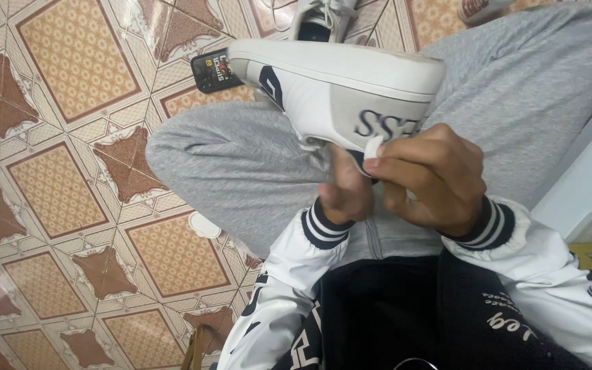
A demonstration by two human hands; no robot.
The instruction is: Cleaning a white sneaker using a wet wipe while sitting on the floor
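Closest to the lens, at the bottom of the view, sits the dark front of a black-and-white jacket with striped knit cuffs (405, 315), its smooth white sleeves running up toward both hands. Beyond it spreads the largest surface, a glossy tiled floor with brown and tan diamond patterns (56, 171), and across that lie the person's legs in soft grey marl sweatpants (241, 164), bent so the thighs form a lap. Above the lap is a white leather sneaker with a thick white rubber sole and dark lettering on its pale grey heel panel (330, 89); it is held up off the knees with the sole turned away from the body, its long axis running roughly left to right across the view, heel end toward the right hand. The right hand (433, 181) is the nearer one to that heel: its fingers (405, 161) are curled narrow and pinch a small white wad, cloth or wipe, I cannot tell which (373, 146), pressed against the lower edge of the heel panel just beside the lettering. The left hand (345, 195) sits below the middle of the shoe, closed around its hidden underside or opening; exactly what its fingers grip is covered by the shoe. A second white lace-up sneaker (323, 17) rests on the floor past the held one, and a small black glossy packet with yellow marking (215, 70) lies on the tiles just beside the held shoe's toe.
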